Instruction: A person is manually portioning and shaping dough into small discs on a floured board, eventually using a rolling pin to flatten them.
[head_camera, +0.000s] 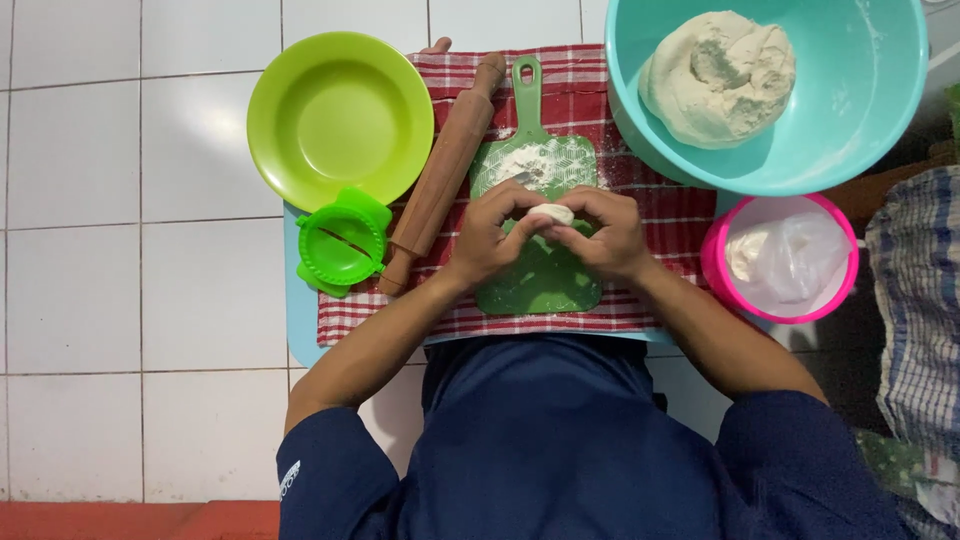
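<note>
Hands (550, 232) pinching small smooth dough ball (552, 213) over floured green board (545, 270).

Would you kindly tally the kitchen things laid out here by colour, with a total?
Green: 3 – plate, dumpling press, cutting board
Turquoise: 1 – big bowl
Pink: 1 – small bowl
Brown wood: 1 – rolling pin
Red checked: 1 – cloth
Total: 7
</note>
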